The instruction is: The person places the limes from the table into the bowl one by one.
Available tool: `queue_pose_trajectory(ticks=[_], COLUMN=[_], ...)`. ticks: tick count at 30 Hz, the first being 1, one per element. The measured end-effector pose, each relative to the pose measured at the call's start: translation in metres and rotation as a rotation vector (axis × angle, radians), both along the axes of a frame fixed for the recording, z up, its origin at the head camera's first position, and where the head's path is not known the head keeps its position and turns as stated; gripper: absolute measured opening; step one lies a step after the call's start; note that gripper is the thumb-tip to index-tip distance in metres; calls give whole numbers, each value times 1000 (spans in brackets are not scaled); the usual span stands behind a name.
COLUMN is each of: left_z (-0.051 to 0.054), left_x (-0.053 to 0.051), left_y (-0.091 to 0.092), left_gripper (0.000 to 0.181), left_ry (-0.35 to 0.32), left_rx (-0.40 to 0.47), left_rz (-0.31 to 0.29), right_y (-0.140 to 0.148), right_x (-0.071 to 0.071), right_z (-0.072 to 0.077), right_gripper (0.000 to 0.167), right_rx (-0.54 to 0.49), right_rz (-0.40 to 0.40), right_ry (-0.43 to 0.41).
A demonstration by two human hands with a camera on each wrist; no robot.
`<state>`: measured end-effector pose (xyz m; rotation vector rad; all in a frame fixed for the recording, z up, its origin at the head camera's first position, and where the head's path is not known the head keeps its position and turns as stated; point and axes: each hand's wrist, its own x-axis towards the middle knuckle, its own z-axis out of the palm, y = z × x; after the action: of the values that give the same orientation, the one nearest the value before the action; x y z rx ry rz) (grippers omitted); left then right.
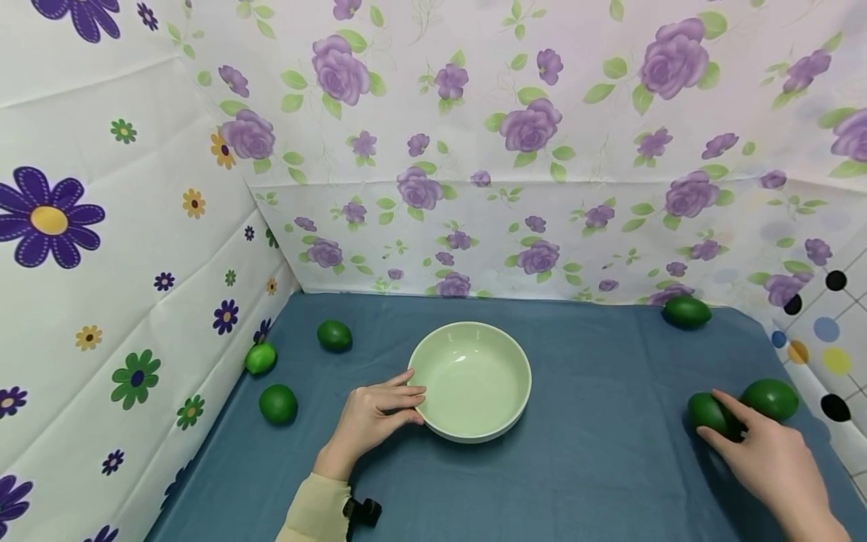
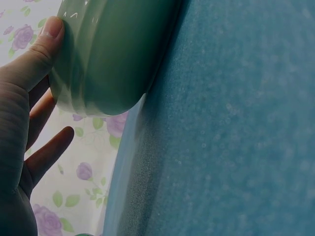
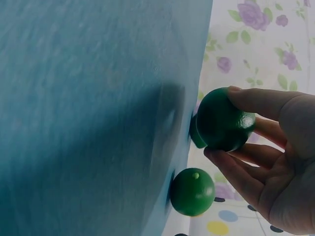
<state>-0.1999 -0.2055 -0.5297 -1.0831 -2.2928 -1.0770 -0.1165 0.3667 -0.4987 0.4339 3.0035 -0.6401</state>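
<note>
A pale green bowl [image 1: 470, 384] stands upright on the blue cloth. My left hand [image 1: 379, 414] holds its left rim, thumb on the outer wall and fingertips at the edge. In the left wrist view the thumb presses the bowl's side [image 2: 118, 54] and one finger is held apart from it. On the far right, my right hand [image 1: 772, 448] grips a dark green lime [image 1: 707, 415] between thumb and fingers. The right wrist view shows this lime [image 3: 224, 120] a little above the cloth. Another lime [image 1: 771, 399] lies just beyond that hand.
One more lime [image 1: 687, 312] lies at the back right. On the left are two dark green limes, one farther back [image 1: 335, 336] and one nearer [image 1: 278, 405], plus a small bright lime [image 1: 260, 358] by the side wall. Flowered sheets [image 1: 420, 226] bound the back and sides.
</note>
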Motion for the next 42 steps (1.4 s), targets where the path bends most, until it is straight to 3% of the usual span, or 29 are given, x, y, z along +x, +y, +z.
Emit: queue_pose_trajectory(ticks=[15,23,42], left_z=[-1,1,1], left_x=[0,1,1], left_y=[0,1,0], left_gripper=[37,37,38], left_ry=[-1,10,-3], left_rx=[0,-6,1], left_rz=[4,6,4], right_y=[-10,-11,-39], right_x=[-7,-12,-24], right_z=[4,9,15], right_gripper=[79,81,77], right_rx=[10,-31,-72], right_rz=[83,141,166], right_ry=[51,32,85])
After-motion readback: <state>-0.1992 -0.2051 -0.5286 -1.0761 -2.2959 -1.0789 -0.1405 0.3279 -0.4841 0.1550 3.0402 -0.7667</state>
